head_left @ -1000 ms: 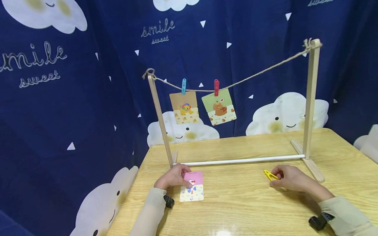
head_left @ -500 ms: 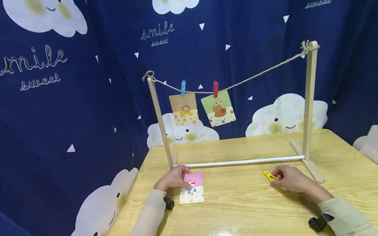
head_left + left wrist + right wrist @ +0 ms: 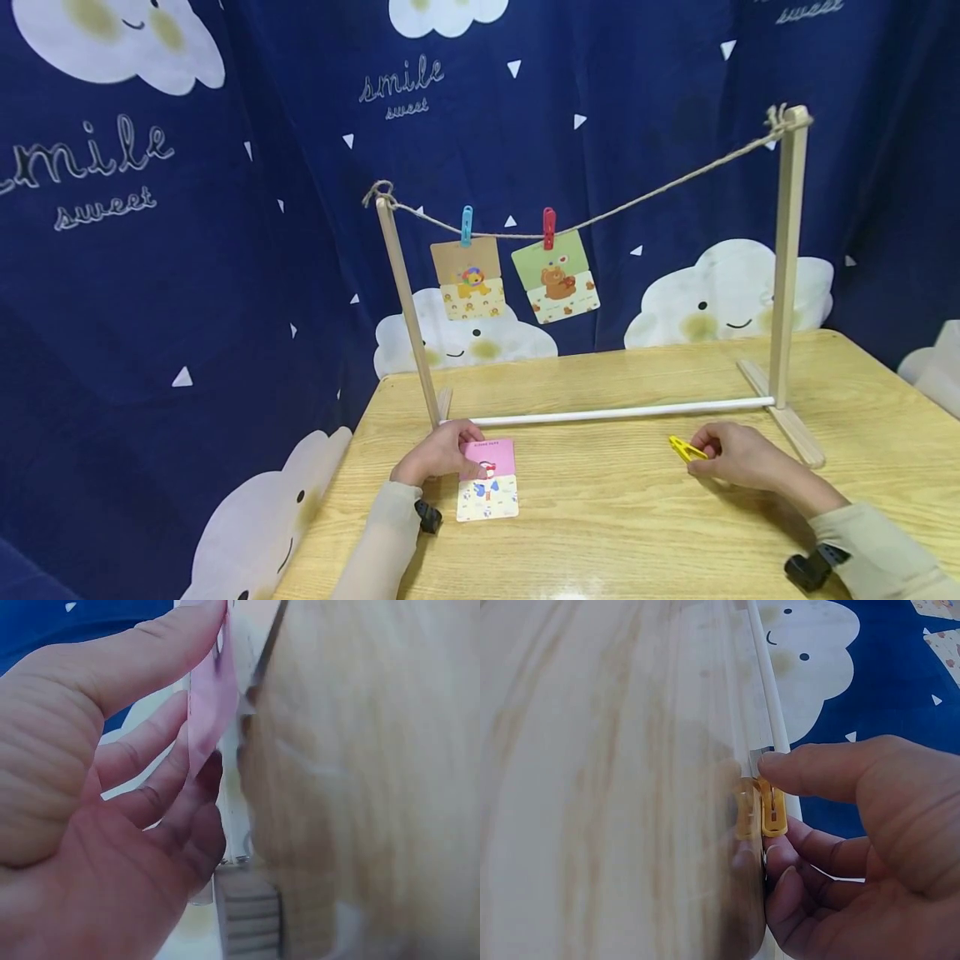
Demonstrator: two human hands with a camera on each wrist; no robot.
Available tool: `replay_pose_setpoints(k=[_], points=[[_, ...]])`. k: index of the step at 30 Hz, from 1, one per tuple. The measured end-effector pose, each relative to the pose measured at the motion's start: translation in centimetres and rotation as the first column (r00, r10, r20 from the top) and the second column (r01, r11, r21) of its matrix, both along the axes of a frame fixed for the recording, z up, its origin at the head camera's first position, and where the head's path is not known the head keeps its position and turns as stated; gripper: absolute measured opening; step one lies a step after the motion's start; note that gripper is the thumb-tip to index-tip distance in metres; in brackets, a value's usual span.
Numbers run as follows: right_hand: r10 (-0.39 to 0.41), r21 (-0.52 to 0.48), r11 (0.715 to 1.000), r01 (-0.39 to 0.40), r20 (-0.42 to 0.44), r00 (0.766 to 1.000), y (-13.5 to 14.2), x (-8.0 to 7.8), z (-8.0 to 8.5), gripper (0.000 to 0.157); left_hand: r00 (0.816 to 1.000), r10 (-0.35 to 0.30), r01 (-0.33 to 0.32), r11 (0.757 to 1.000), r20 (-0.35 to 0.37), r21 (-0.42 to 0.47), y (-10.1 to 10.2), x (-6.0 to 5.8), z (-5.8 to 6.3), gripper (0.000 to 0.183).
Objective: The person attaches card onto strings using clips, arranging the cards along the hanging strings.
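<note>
My left hand (image 3: 442, 452) pinches the left edge of a pink and cream card (image 3: 497, 493) printed with a small cartoon animal. In the left wrist view the thumb lies on one face of the card (image 3: 211, 705) and fingers are behind it. Over the right part of the table, my right hand (image 3: 738, 454) holds a yellow clothespin (image 3: 686, 449) between thumb and fingers. The right wrist view shows this clothespin (image 3: 774, 810) close to the tabletop, the thumb at its upper end and curled fingers below.
A twine line (image 3: 660, 190) sags between two wooden posts (image 3: 789, 258). From it hang a lion card (image 3: 472, 296) under a blue clothespin (image 3: 467, 225) and a bear card (image 3: 557, 283) under a red clothespin (image 3: 549, 227). A white rod (image 3: 615, 412) joins the posts low over the wooden table (image 3: 600, 533).
The card in my left hand has shifted very slightly, its lower edge a little nearer me. My right hand stays almost where it was, still holding the yellow clothespin.
</note>
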State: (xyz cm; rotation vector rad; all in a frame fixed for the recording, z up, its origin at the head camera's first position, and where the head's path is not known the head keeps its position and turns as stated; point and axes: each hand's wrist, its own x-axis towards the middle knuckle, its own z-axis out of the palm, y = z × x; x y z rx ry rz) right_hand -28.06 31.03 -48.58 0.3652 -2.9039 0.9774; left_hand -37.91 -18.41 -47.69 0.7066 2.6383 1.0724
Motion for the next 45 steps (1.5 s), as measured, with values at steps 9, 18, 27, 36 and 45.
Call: replay_pose_setpoints(k=[9,18,27,36,45], points=[[-0.004,-0.02,1.0,0.004,0.021,1.0,-0.1,0.3,-0.1,0.027,0.999,0.046,-0.046,0.999,-0.024,0.005,-0.2,0.2,0.6,0.038],[-0.009,-0.02,1.0,0.009,0.028,1.0,0.0,0.3,-0.3,0.027,0.999,0.031,-0.029,0.998,-0.042,0.052,-0.2,0.3,0.9,0.034],[-0.006,-0.025,1.0,0.007,0.034,0.999,0.1,0.1,-0.4,0.026,1.0,0.016,-0.014,0.992,-0.017,0.128,-0.2,0.1,1.5,0.031],[0.001,-0.033,0.999,0.0,0.034,0.999,0.1,0.0,0.1,0.025,1.0,0.006,-0.01,0.972,0.017,0.235,0.3,0.1,2.8,0.032],[-0.002,-0.054,0.999,0.005,0.048,0.999,0.2,0.1,0.5,0.024,1.0,-0.027,0.029,0.945,-0.01,0.327,1.3,0.5,3.8,0.032]])
